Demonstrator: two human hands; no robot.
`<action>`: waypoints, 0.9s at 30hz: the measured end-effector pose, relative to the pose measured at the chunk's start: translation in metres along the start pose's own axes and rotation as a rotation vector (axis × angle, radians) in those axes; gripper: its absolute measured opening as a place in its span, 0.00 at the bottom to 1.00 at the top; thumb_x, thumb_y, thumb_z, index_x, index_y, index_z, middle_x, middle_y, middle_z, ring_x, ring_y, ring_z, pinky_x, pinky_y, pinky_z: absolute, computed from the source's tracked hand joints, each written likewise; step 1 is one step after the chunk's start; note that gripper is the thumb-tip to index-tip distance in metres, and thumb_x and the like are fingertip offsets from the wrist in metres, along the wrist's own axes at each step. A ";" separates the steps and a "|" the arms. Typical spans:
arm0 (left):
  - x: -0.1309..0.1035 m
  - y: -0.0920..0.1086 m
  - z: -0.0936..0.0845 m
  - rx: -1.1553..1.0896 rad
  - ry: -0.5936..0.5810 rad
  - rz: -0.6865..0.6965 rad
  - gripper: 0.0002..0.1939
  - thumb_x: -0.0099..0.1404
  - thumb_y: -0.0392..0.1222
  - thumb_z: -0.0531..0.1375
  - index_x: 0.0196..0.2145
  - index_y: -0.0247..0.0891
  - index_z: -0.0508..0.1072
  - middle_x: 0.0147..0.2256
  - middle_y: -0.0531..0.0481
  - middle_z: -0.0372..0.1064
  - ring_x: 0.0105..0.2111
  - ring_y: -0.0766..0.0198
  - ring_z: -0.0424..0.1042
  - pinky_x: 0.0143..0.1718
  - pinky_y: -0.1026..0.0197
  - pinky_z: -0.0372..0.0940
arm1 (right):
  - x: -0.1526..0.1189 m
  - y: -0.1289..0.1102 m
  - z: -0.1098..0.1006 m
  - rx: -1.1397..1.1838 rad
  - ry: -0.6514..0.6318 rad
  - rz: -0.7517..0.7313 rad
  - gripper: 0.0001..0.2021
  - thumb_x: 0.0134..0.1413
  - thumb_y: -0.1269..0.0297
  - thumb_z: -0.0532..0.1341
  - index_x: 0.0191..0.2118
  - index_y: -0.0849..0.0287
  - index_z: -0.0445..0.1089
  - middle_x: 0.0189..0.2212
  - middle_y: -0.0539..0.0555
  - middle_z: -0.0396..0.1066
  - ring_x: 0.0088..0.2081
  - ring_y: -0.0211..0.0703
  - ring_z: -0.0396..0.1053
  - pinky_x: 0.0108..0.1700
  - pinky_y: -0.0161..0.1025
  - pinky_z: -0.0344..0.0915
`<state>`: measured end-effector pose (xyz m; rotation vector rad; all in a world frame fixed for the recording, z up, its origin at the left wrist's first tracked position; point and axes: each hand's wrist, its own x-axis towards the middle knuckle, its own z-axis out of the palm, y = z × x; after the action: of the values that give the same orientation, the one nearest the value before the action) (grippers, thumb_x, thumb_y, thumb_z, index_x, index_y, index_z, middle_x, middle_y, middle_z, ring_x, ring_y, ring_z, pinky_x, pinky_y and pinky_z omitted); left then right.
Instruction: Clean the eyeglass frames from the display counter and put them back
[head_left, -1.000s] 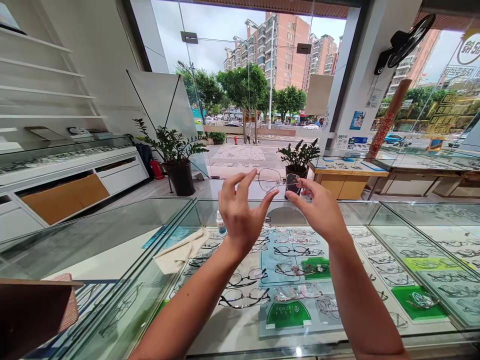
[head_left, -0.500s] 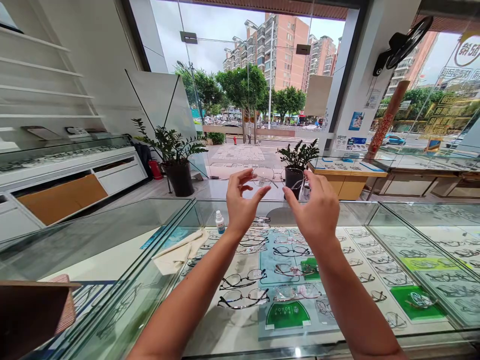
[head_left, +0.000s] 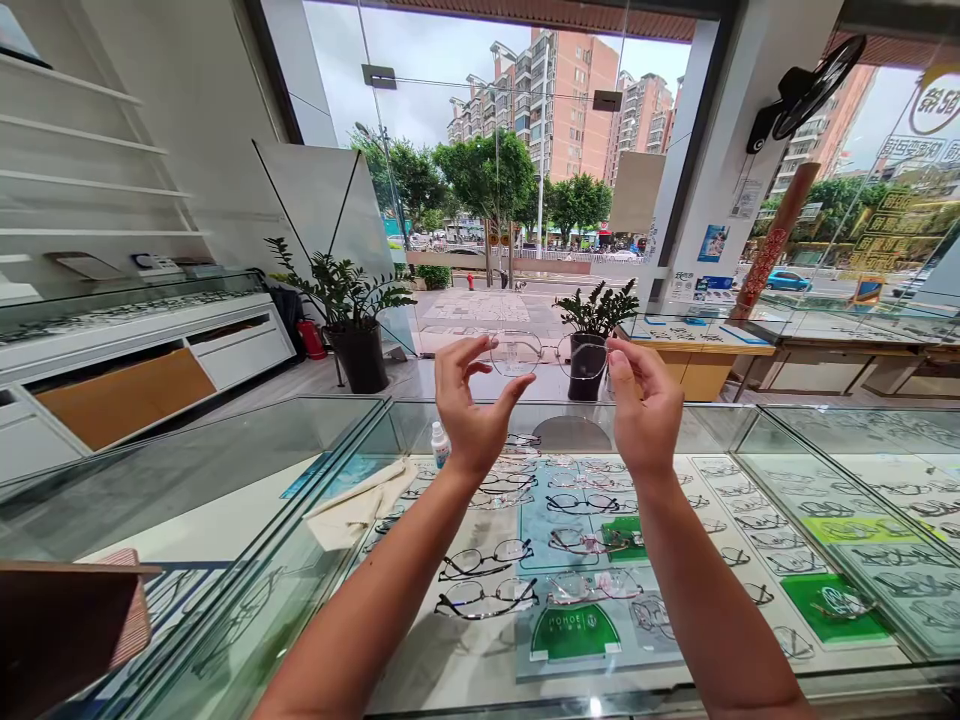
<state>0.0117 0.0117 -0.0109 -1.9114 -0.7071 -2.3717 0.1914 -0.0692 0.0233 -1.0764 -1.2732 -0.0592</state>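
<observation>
A pair of thin-rimmed round eyeglasses [head_left: 517, 374] is up in the air above the counter, lenses facing me. My left hand [head_left: 480, 410] holds its left edge at the fingertips, with the thumb standing apart below the lens. On the other side, my right hand [head_left: 646, 410] pinches the right edge between thumb and fingers. The temples are hard to make out. Below my forearms, more eyeglasses [head_left: 487, 598] lie in rows in the glass display case [head_left: 442, 690].
A small white bottle [head_left: 440, 445] and a cream cloth [head_left: 360, 505] are on the left of the case. A brown box-like object [head_left: 67, 630] sits at the lower left. Potted plants [head_left: 360, 355] stand beyond the counter, before the glass doors.
My hands have moved slightly apart. My right thumb has drawn back from the middle to the right edge of the eyeglasses, which have tipped so that the lenses show fuller.
</observation>
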 end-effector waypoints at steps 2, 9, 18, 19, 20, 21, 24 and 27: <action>0.001 0.002 0.002 -0.060 -0.051 -0.104 0.30 0.63 0.53 0.73 0.58 0.47 0.69 0.53 0.43 0.70 0.53 0.55 0.77 0.46 0.54 0.75 | 0.001 0.004 0.002 0.049 0.022 0.038 0.19 0.71 0.50 0.55 0.50 0.56 0.77 0.52 0.61 0.78 0.52 0.50 0.77 0.53 0.50 0.76; -0.001 -0.002 0.006 -0.197 -0.115 -0.345 0.28 0.62 0.44 0.74 0.57 0.45 0.72 0.50 0.42 0.77 0.52 0.55 0.78 0.48 0.54 0.74 | 0.003 0.009 0.003 0.209 0.066 0.083 0.17 0.65 0.48 0.63 0.44 0.57 0.78 0.42 0.58 0.79 0.44 0.47 0.78 0.49 0.47 0.76; -0.003 -0.009 0.011 -0.438 -0.137 -0.379 0.30 0.57 0.44 0.77 0.56 0.47 0.75 0.51 0.46 0.77 0.55 0.56 0.77 0.54 0.54 0.73 | 0.003 0.010 0.002 0.447 0.022 0.162 0.14 0.62 0.49 0.68 0.41 0.55 0.79 0.38 0.55 0.80 0.41 0.47 0.78 0.48 0.47 0.76; -0.003 -0.011 0.012 -0.462 -0.141 -0.379 0.30 0.57 0.44 0.78 0.56 0.47 0.75 0.51 0.46 0.78 0.55 0.56 0.77 0.55 0.53 0.73 | 0.002 0.010 0.003 0.495 0.013 0.170 0.14 0.61 0.49 0.69 0.41 0.55 0.79 0.38 0.55 0.80 0.42 0.47 0.79 0.49 0.48 0.76; -0.003 -0.012 0.012 -0.479 -0.143 -0.380 0.31 0.57 0.45 0.78 0.56 0.47 0.75 0.52 0.45 0.78 0.55 0.56 0.77 0.56 0.53 0.73 | 0.002 0.010 0.004 0.541 0.005 0.177 0.13 0.61 0.50 0.69 0.42 0.54 0.79 0.39 0.55 0.81 0.43 0.47 0.79 0.50 0.49 0.76; -0.003 -0.013 0.013 -0.490 -0.142 -0.381 0.31 0.57 0.45 0.77 0.56 0.46 0.75 0.52 0.45 0.78 0.55 0.56 0.77 0.57 0.52 0.73 | 0.002 0.009 0.005 0.583 -0.002 0.183 0.13 0.61 0.51 0.70 0.42 0.54 0.79 0.39 0.55 0.81 0.44 0.48 0.80 0.51 0.49 0.76; -0.003 -0.015 0.013 -0.506 -0.134 -0.375 0.31 0.57 0.46 0.78 0.56 0.46 0.74 0.52 0.45 0.78 0.56 0.55 0.77 0.58 0.51 0.72 | 0.000 0.007 0.008 0.673 -0.024 0.205 0.11 0.62 0.52 0.69 0.42 0.53 0.80 0.41 0.55 0.82 0.46 0.49 0.81 0.55 0.52 0.76; -0.003 -0.015 0.013 -0.507 -0.132 -0.369 0.32 0.57 0.47 0.78 0.57 0.46 0.74 0.52 0.44 0.77 0.56 0.55 0.77 0.58 0.51 0.72 | -0.002 0.004 0.008 0.726 -0.053 0.237 0.09 0.64 0.54 0.68 0.43 0.53 0.79 0.43 0.56 0.82 0.48 0.50 0.81 0.57 0.53 0.76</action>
<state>0.0204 0.0287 -0.0169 -2.3152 -0.5378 -2.8957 0.1869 -0.0628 0.0188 -0.5864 -1.0705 0.5745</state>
